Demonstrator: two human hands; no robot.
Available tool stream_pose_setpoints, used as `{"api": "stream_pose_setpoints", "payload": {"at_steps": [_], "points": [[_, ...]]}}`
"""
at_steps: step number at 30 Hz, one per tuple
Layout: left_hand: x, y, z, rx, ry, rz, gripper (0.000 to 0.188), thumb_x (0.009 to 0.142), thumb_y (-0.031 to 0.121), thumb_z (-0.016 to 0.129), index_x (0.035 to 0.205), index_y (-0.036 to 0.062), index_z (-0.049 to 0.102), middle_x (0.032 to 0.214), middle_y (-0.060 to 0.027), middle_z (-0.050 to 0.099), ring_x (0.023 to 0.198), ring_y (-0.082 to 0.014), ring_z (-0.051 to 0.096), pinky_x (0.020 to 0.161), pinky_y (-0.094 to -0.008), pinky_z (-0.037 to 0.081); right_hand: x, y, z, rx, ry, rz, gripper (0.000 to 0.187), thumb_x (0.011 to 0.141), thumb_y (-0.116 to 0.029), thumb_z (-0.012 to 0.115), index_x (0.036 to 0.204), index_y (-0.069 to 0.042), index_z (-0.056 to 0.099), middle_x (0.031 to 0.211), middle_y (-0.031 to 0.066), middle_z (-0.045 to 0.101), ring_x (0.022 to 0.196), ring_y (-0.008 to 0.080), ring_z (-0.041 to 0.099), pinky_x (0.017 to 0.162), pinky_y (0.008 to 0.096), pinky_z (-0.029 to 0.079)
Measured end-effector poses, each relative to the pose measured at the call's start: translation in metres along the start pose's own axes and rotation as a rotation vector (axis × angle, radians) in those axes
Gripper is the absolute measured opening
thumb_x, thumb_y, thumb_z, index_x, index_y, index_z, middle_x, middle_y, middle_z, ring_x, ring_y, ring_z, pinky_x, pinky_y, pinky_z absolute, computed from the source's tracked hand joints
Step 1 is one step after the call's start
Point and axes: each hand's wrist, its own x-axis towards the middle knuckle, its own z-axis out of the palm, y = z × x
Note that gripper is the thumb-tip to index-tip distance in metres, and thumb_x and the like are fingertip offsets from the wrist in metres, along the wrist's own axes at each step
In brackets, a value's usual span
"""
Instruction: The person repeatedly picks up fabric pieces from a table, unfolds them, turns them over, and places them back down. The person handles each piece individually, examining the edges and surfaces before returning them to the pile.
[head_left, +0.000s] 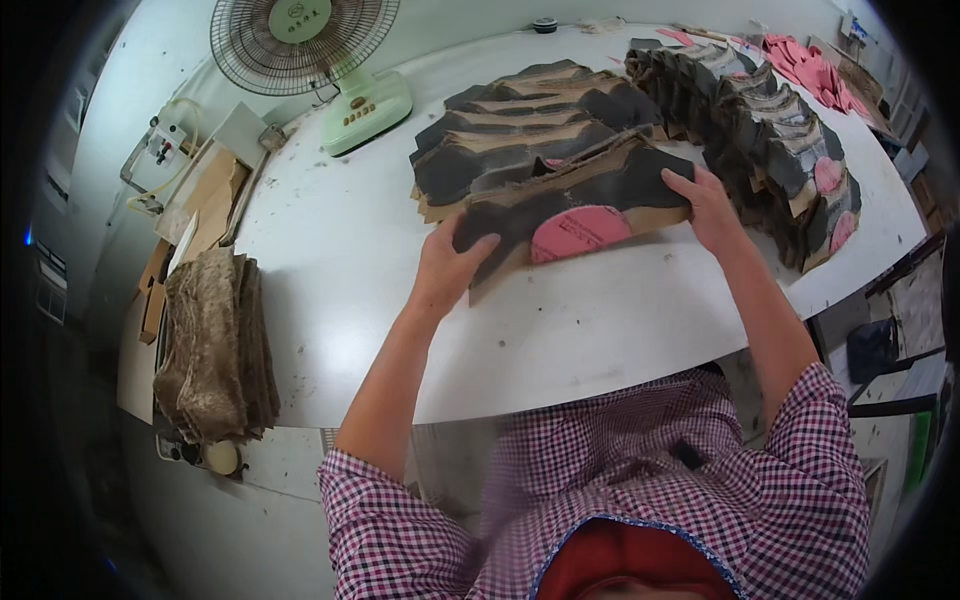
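left hand (445, 265): holding left end of dark bundle (590, 192) | right hand (708, 212): holding right end | advice: keep ends level, edges flush

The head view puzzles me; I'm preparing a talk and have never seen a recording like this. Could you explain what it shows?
There is no machine here: a person works with two bare hands. The picture comes from a wide fisheye camera worn on the head, looking down, so straight edges bend near the rim.

The left hand and right hand grip opposite ends of a layered dark-grey and tan bundle with a pink rounded patch on it.

On the white table, overlapping grey-and-tan pieces lie beyond the bundle, and a second row of similar pieces runs along the right. A pale-green electric fan stands at the back left, and a stack of brown, fuzzy-looking sheets lies at the left edge.
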Motion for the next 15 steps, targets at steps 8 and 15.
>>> {"api": "stream_pose_setpoints", "payload": {"at_steps": [8, 15], "points": [[-0.084, 0.026, 0.008, 0.034, 0.076, 0.015, 0.067, 0.082, 0.007, 0.069, 0.142, 0.0049, 0.038, 0.129, -0.0143, 0.053, 0.098, -0.0144, 0.059, 0.085, -0.0284, 0.049, -0.115, -0.023, -0.024, -0.03, 0.01, -0.052, 0.027, 0.09, -0.013, 0.065, 0.115, -0.001, 0.062, 0.103, 0.0025, 0.067, 0.092, 0.0088, 0.061, 0.085, 0.0255, 0.048], [-0.142, 0.005, 0.032, 0.298, 0.082, 0.179, 0.05, 0.081, -0.005, 0.069, 0.127, 0.0045, 0.052, 0.109, -0.0027, 0.051, 0.081, -0.0077, 0.052, 0.072, -0.0197, 0.047, -0.18, 0.001, -0.041, -0.205, -0.051, -0.034, 0.021, 0.089, -0.008, 0.066, 0.108, 0.001, 0.065, 0.098, -0.0006, 0.065, 0.089, 0.0073, 0.058, 0.082, 0.0222, 0.046]]}}
